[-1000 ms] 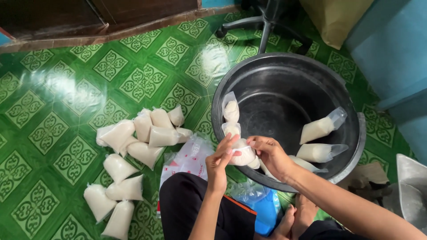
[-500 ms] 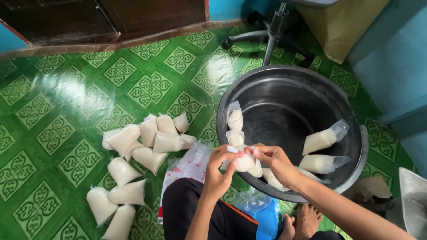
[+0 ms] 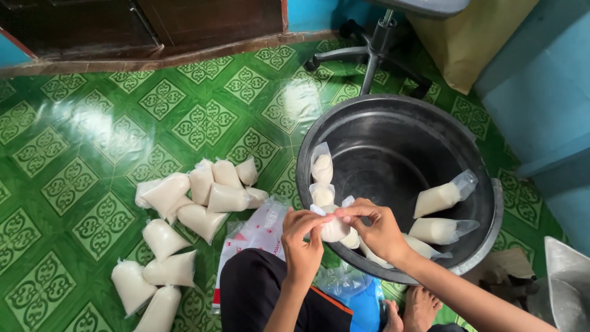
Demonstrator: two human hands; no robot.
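A green patterned floor (image 3: 92,123) fills most of the view, and on it stands a big dark metal tub (image 3: 491,209), the landmark for everything else. Behind the tub, at the far side, the base of a wheeled chair (image 3: 369,55) shows, with a tan sack (image 3: 473,37) just to the right of it. To the left of the tub, well apart from it, a heap of filled white bags (image 3: 190,203) lies on the floor, some in a tight cluster, others strung out toward the near left corner. Between that heap and the tub, near the person's dark-clad knee, a flat printed plastic packet (image 3: 258,230) lies on the floor. Inside the tub, more white bags with clear open tops (image 3: 439,198) lean against the right wall, and others rest against the left wall.

At the tub's near rim, the left hand (image 3: 302,243) and the right hand (image 3: 378,230) meet. Both are closed in a pinch on the clear neck of one small filled bag (image 3: 335,229), which hangs between them just over the rim, its white bulk beneath the fingers.
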